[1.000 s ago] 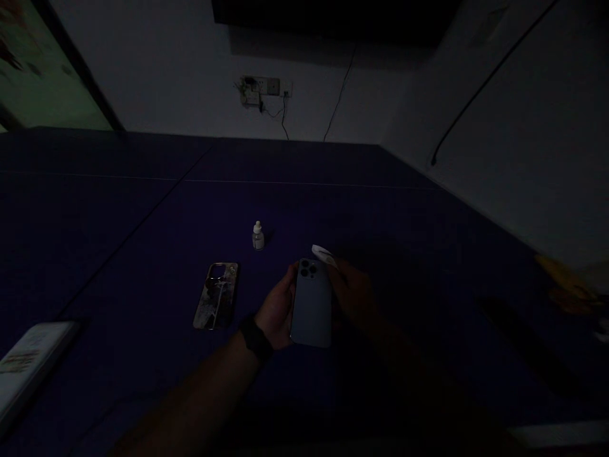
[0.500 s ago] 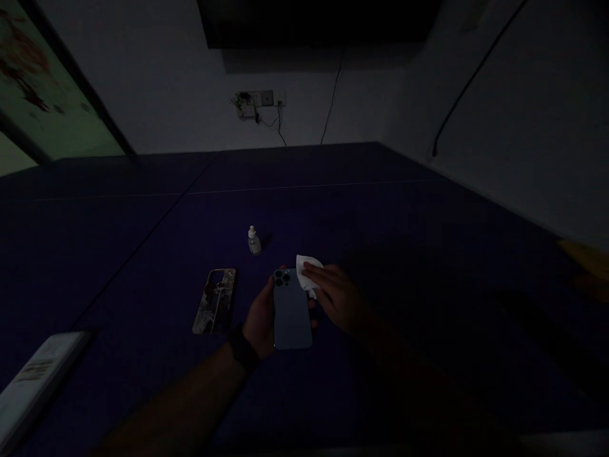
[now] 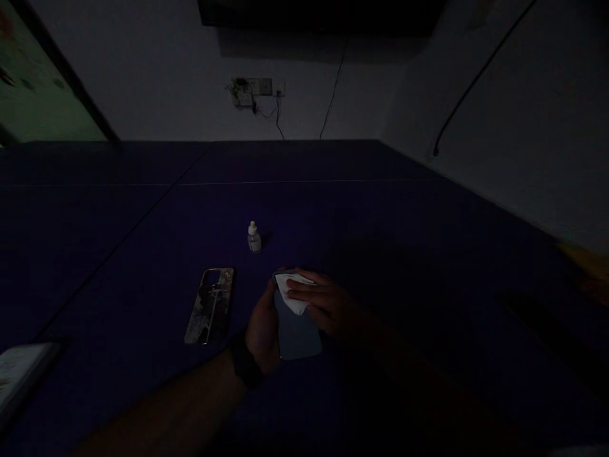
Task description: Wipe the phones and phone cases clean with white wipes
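The room is very dark. My left hand (image 3: pixel 263 330) grips a blue-grey phone (image 3: pixel 297 336), back side up, just above the dark blue table (image 3: pixel 380 254). My right hand (image 3: pixel 326 308) presses a small white cloth (image 3: pixel 291 293) flat onto the phone's upper part, over the camera area. A black band sits on my left wrist. A patterned phone case (image 3: pixel 209 306) lies on the table to the left of the phone. A small white dropper bottle (image 3: pixel 254 237) stands upright a little beyond my hands.
A white flat box or booklet (image 3: pixel 19 374) lies at the table's near left edge. The wall behind carries a power socket with cables (image 3: pixel 252 89). A framed picture (image 3: pixel 38 76) leans at far left. A yellowish object (image 3: pixel 585 266) shows dimly at the right.
My right hand has brought the white cloth from beside the phone's top corner onto its back, covering the camera area. The phone has sunk slightly lower in my left hand.
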The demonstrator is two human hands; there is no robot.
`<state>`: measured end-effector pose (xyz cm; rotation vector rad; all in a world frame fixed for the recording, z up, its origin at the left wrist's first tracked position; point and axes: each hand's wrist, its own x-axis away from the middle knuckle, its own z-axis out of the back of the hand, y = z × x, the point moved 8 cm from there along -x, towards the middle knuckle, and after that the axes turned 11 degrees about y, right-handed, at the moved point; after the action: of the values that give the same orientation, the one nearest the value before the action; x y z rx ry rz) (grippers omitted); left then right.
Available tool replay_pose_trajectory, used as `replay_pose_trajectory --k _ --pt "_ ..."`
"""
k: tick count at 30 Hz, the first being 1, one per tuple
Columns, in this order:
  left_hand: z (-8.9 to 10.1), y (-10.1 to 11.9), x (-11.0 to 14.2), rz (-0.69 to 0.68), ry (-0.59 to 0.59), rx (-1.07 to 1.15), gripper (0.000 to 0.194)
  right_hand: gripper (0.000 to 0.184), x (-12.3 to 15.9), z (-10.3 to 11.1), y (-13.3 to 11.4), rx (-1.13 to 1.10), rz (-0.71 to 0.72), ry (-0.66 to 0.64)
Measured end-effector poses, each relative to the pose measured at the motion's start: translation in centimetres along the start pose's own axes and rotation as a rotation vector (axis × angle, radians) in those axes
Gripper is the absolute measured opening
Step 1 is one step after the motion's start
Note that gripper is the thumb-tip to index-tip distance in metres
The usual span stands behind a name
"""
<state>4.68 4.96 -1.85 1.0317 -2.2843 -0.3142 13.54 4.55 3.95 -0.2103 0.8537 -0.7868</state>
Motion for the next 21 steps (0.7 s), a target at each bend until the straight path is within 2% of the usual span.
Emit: replay_pose_trajectory --k 4,7,12,17,21 --pt "-0.5 -0.5 0.1 0.077 -0.003 0.063 0.055 0.043 0.2 0.9 1.0 0.002 -0.054 -0.002" --pt "-0.8 -0.6 0.0 0.079 -0.036 0.087 0.060 0.046 0.1 0.8 1.5 0.023 -0.098 0.009" --pt "-0.3 -0.2 0.0 0.027 0.032 0.138 0.051 0.041 0.1 0.8 1.1 -0.080 -0.056 -0.010" --pt "-0.4 -0.5 0.7 0.111 0.061 0.073 0.054 0.045 0.0 1.8 2.2 -0.021 -0.128 0.086" --pt "0.2 -0.3 0.6 0.073 0.134 0.071 0.047 0.045 -0.2 0.9 1.7 -0.047 -0.090 0.003"
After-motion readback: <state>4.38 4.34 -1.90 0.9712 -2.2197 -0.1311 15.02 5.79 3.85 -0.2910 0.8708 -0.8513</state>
